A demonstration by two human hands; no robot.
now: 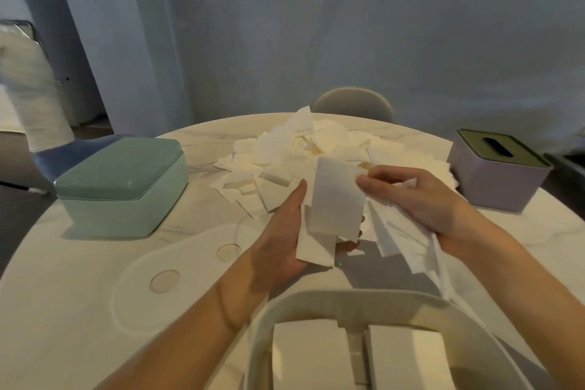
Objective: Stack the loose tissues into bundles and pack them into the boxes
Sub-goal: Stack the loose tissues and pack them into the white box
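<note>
Bottom centre, your open off-white plastic box (316, 298) already holds two neat white tissue bundles (308, 355). Above it, your left hand (278, 244) cradles a squared stack of tissues (335, 199) with fingers curled underneath, while your right hand (421, 196) pinches a ragged fan. Farther up, the loose tissue heap (304, 152) waits, big; the mint lidded box (123, 184) left and lilac slotted box (497, 171) right look closed, contents hidden.

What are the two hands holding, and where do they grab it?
The left hand cups a tissue bundle from below. The right hand grips a fan of loose tissues at their upper ends.
</note>
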